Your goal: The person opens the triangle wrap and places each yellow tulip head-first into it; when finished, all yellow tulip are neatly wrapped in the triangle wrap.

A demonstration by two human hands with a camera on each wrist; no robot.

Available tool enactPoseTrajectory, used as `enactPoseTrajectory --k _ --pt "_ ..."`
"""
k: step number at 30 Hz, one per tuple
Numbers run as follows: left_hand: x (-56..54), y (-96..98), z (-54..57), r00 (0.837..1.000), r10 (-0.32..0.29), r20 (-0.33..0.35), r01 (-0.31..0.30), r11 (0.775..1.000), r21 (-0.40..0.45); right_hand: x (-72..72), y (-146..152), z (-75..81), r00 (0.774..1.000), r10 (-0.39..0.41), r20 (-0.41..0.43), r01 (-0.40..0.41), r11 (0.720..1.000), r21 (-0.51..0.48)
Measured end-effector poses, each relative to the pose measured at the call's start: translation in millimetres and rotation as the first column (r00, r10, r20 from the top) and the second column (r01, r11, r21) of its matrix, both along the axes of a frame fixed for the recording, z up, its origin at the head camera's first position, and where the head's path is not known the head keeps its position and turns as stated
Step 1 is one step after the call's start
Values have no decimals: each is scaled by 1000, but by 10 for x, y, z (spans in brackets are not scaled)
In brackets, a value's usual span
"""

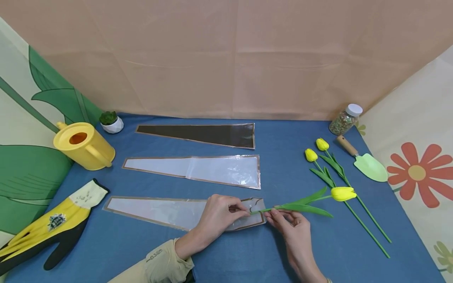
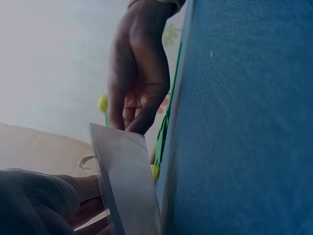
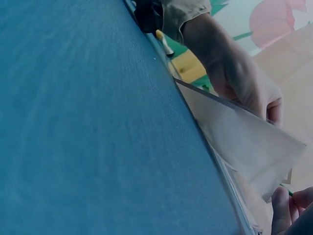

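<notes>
A clear, tapered flower sleeve (image 1: 148, 210) with a brown border lies nearest the person, its wide right end lifted off the cloth. My left hand (image 1: 218, 217) pinches the sleeve near that end. My right hand (image 1: 293, 232) pinches the green stem of a yellow artificial tulip (image 1: 343, 193), whose bloom points right. The stem's tip lies at the sleeve's wide mouth, close to my left fingertips. In the left wrist view, the raised sleeve (image 2: 124, 171) hides part of the left fingers. The right wrist view shows the sleeve (image 3: 239, 142) tilted up between both hands.
Behind are a white sleeve (image 1: 219, 169) and a black one (image 1: 212, 133). Two yellow tulips (image 1: 311, 155), a trowel (image 1: 369, 166) and a jar (image 1: 345, 120) are at the right. A watering can (image 1: 85, 147), potted succulent (image 1: 111, 122) and glove (image 1: 58, 222) are at the left.
</notes>
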State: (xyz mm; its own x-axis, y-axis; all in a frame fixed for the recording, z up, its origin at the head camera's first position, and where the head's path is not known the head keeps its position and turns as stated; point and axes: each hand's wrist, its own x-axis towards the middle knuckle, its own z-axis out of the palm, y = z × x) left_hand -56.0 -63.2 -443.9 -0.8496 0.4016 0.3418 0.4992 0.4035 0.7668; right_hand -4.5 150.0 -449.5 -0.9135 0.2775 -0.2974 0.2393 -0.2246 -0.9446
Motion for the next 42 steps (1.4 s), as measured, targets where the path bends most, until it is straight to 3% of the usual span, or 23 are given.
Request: enactPoseTrajectory --k 12,23,32,42 --pt "8 5 13 1000 17 -6 -17 999 43 -91 -68 40 996 65 -59 -62 997 54" --pt "7 9 16 1000 22 -21 -21 999 41 -105 -89 32 991 136 -10 -132 978 159" --pt "12 13 2 999 30 -41 -29 999 33 -95 -130 18 981 187 -51 -177 972 158" --pt "12 13 2 997 43 -66 -42 999 28 -112 -187 24 981 196 -9 -192 969 154"
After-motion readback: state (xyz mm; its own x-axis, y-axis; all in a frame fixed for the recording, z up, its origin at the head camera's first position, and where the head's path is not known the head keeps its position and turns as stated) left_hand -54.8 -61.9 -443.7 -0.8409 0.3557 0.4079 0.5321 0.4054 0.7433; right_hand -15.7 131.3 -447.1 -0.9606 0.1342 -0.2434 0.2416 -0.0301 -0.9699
